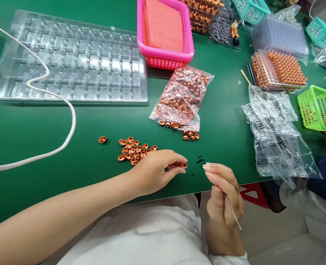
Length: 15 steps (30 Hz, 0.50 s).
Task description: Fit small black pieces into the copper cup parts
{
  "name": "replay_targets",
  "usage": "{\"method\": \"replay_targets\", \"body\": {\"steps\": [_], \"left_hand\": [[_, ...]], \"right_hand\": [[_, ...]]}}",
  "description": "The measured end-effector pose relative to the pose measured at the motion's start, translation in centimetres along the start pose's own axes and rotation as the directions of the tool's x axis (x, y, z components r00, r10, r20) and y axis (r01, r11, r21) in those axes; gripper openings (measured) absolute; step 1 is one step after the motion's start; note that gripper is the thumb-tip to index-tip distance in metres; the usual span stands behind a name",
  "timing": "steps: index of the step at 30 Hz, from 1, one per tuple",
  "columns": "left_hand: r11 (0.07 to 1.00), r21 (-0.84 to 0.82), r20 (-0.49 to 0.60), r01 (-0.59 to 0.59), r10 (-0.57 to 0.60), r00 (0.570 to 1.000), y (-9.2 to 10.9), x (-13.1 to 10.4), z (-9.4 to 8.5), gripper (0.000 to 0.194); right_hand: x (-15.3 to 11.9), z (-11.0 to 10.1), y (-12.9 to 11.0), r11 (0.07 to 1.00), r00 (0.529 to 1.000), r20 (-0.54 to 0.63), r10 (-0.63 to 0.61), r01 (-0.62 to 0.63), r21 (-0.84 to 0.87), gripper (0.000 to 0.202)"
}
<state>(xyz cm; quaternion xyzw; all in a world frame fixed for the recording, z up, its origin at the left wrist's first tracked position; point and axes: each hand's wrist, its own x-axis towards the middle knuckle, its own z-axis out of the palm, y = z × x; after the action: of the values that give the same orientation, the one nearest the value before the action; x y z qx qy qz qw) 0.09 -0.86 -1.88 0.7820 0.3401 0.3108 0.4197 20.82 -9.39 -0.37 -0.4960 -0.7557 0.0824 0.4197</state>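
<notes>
A green table (pixel 91 125) holds a clear tray (pixel 69 62) and a bag of orange cups (pixel 182 96), and near its edge are the left hand (pixel 156 171), right hand (pixel 229 191), a loose pile of cups (pixel 132 151), a thin stick (pixel 235 218) enclosed by right fingers, one cup (pixel 184 165) clamped in left fingertips, and black bits (pixel 200 160) between the hands

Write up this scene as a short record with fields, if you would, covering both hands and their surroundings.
Left hand: pinches one small orange cup-shaped part
Right hand: holds a thin, pale stick-like tool; fingertips near tiny black pieces
Surface: green tabletop
Loose parts: group of small orange cup-shaped parts beside the left hand; lone orange part farther left
Bag: clear plastic bag of similar orange parts
Containers: clear plastic compartment tray; pink plastic basket holding flat red-orange material
</notes>
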Motion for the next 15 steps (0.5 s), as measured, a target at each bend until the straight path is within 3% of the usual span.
{"method": "replay_targets", "body": {"steps": [4, 8, 15], "left_hand": [[0.997, -0.058, 0.012, -0.046, 0.047, 0.999, 0.3, 0.0, 0.0, 0.009], [0.995, -0.047, 0.051, -0.087, 0.090, 0.995, 0.5, -0.3, 0.1, 0.009], [0.981, -0.061, 0.049, -0.187, 0.190, 0.981, 0.8, -0.5, 0.2, 0.009]], "right_hand": [[0.0, -0.2, 0.8, 0.999, 0.998, 0.054, 0.023, -0.026, 0.047, 0.039], [0.2, 0.1, 1.6, 0.989, 0.971, 0.189, -0.146, 0.150, -0.004, 0.039], [-0.6, -0.2, 3.0, 0.940, 0.906, 0.275, -0.323, 0.342, -0.023, 0.033]]}}
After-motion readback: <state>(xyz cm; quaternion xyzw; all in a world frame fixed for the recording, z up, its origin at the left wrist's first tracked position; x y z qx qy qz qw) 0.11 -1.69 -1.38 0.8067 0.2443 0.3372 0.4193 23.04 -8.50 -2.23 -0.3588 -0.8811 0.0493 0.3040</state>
